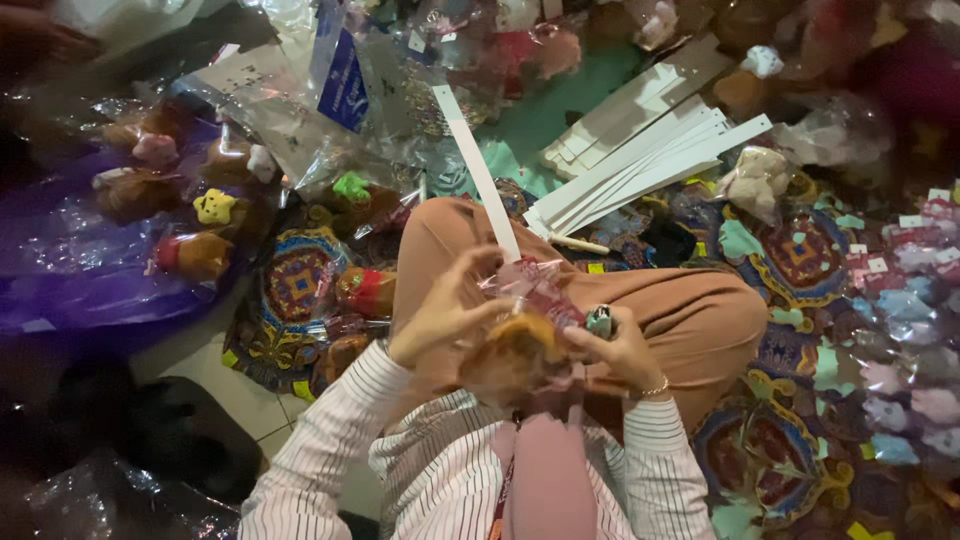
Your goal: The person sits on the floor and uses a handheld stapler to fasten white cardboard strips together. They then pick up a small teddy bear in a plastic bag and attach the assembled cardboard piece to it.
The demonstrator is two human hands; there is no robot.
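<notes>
Bagged plush toy [520,345] clamped in left hand [445,315] and right hand [615,350], above patterned mat [800,260].

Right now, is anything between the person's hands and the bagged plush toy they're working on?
Nothing visible. The left hand and right hand both already touch the small brown plush toy in its clear wrapper, held over the lap. A white card strip rises behind it, not between.
</notes>
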